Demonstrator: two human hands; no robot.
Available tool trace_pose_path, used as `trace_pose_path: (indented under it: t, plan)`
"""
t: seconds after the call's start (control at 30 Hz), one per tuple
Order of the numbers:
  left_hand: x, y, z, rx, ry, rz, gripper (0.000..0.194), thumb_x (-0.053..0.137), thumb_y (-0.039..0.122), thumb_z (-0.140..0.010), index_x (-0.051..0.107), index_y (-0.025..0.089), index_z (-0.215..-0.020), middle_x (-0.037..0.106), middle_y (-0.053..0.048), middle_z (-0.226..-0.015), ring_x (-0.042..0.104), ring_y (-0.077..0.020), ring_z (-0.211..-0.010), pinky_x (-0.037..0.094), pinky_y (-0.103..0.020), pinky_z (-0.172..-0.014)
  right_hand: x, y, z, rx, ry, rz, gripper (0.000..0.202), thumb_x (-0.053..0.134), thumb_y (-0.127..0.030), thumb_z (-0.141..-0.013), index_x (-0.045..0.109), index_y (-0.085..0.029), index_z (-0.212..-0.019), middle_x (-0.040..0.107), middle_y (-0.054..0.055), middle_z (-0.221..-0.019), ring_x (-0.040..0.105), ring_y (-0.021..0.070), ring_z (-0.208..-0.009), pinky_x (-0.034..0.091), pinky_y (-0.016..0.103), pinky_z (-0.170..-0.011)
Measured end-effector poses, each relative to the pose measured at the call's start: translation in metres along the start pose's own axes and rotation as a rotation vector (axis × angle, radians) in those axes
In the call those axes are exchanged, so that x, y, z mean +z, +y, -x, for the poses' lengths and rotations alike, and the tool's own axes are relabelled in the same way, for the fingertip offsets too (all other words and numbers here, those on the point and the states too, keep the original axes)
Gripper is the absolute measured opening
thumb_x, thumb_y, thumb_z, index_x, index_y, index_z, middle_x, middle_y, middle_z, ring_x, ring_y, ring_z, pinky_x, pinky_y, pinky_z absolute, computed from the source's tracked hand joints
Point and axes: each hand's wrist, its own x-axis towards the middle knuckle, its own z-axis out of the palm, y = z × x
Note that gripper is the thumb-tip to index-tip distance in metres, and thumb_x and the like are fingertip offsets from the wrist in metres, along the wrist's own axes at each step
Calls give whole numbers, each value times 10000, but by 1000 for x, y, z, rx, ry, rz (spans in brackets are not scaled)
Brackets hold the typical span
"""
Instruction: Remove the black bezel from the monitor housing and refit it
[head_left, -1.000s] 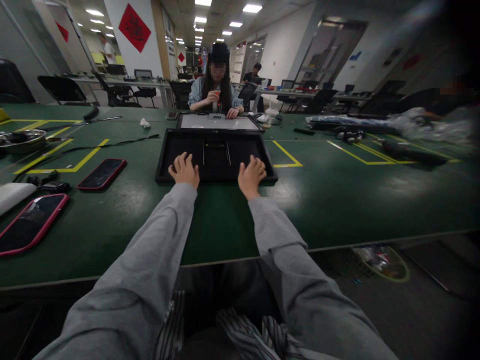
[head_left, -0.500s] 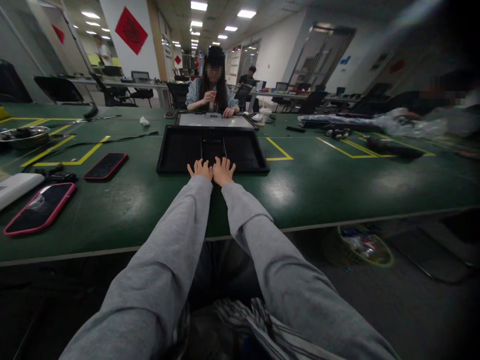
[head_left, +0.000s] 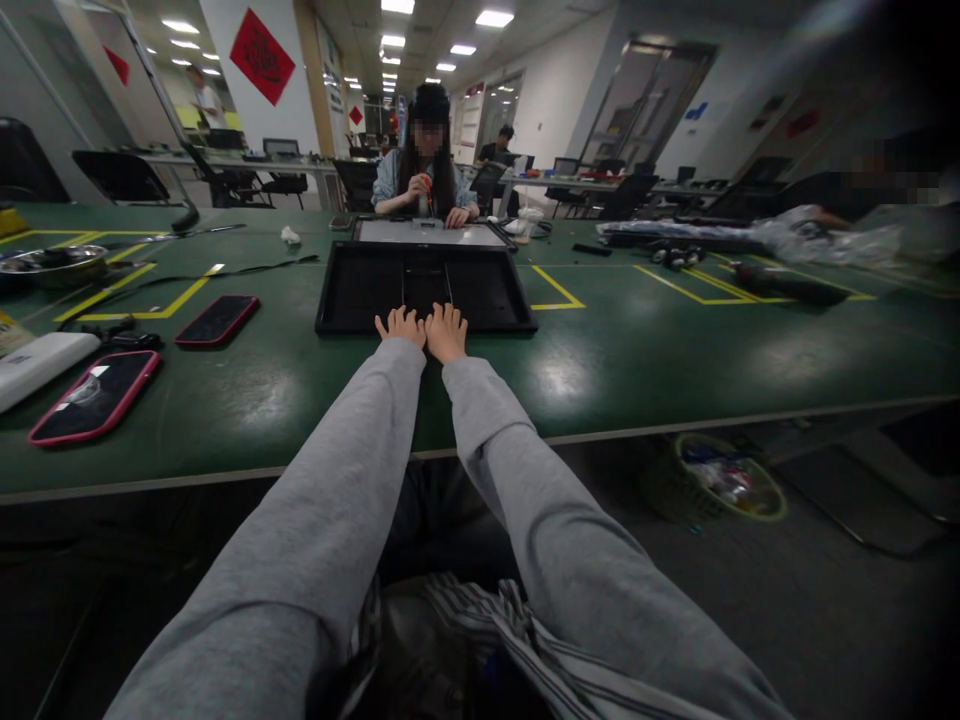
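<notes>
A black, shallow rectangular shell, like the back cover of a monitor, lies with its hollow side up on the green table. Two thin upright lines and a dark recess show in its middle. My left hand rests on the near rim, left of the middle, its fingers spread. Close beside it, my right hand lies on the same rim with fingers apart. Neither hand is wrapped round anything; the thumbs almost meet. Past the far rim lies a flat grey panel in a dark frame, in front of a co-worker.
The co-worker across the table holds an orange-handled tool. To the left are two red-edged phones, a white box and a metal bowl. Plastic wrap lies at right. A basket stands below the table edge.
The view has tilted slightly, so the table sits a little higher in it. Both hands remain on the shell's near rim. The co-worker's orange-handled tool shows more plainly.
</notes>
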Motion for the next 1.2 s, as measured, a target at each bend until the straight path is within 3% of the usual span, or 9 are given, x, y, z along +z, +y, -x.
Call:
trace_pose_path:
  t: [0.23, 0.5, 0.63, 0.73, 0.83, 0.93, 1.0, 1.07, 1.2]
  plan:
    - [-15, 1, 3, -69, 83, -31, 377, 407, 333, -997, 710, 269, -1213, 627, -70, -1371, 491, -256, -1322, 311, -427, -1151, -15, -4, 7, -1, 15, -22, 459, 273, -217, -1011, 470, -86, -1403, 433, 234, -1479, 381, 333, -1354, 331, 513, -1082]
    - [-18, 2, 3, -1, 26, -103, 405, 408, 402, -994, 745, 234, -1142, 702, -109, -1248, 567, -280, -1230, 322, -449, -1091, -11, -3, 3, -42, 57, -33, 377, 342, -218, -992, 534, -107, -1297, 483, 224, -1412, 414, 340, -1303, 363, 524, -1043]
    - [-18, 0, 1, 29, 7, -130, 399, 413, 410, -990, 744, 240, -1133, 725, -96, -1211, 595, -276, -1201, 338, -443, -1063, -13, -1, 2, -66, 11, -53, 344, 329, -194, -999, 564, -126, -1241, 547, 200, -1357, 458, 324, -1277, 362, 502, -1040]
    - [-21, 1, -1, 8, -27, -170, 442, 400, 457, -990, 760, 221, -1092, 745, -117, -1141, 637, -297, -1131, 357, -457, -1024, -21, 2, 2, -22, -56, -131, 348, 292, -192, -1011, 586, -163, -1194, 655, 152, -1183, 570, 292, -1129, 400, 459, -988]
    - [-29, -1, -1, 14, 36, -195, 522, 333, 508, -1007, 761, 213, -1056, 754, -128, -1059, 654, -297, -1080, 332, -478, -1039, -29, 11, -1, 60, -11, -224, 361, 276, -194, -1007, 575, -185, -1209, 675, 134, -1105, 605, 275, -1032, 432, 417, -920]
    - [-48, -14, 5, 6, 168, -212, 468, 333, 471, -1013, 729, 234, -1084, 741, -114, -1087, 607, -292, -1150, 277, -514, -1090, -37, 36, -6, 94, 166, -225, 376, 302, -148, -963, 569, -166, -1227, 624, 161, -1209, 548, 286, -1140, 412, 437, -965]
    - [-64, -31, 10, -36, 241, -229, 377, 393, 396, -994, 684, 238, -1173, 692, -120, -1245, 508, -303, -1286, 246, -542, -1119, -42, 64, -9, 155, 283, -181, 402, 319, -124, -934, 572, -155, -1245, 575, 183, -1288, 480, 307, -1235, 379, 480, -1012]
    - [-78, -55, 12, -111, 261, -244, 406, 460, 338, -954, 601, 225, -1318, 597, -145, -1401, 408, -311, -1379, 232, -566, -1136, -47, 98, -11, 258, 371, -143, 422, 341, -136, -931, 555, -153, -1294, 529, 201, -1355, 424, 324, -1298, 345, 521, -1046]
    - [-92, -107, 7, -302, 337, -215, 591, 520, 357, -910, 453, 192, -1473, 473, -191, -1519, 359, -320, -1418, 257, -590, -1135, -51, 156, -15, 455, 373, -163, 488, 462, -257, -930, 471, -109, -1395, 487, 255, -1424, 409, 352, -1329, 333, 568, -1063]
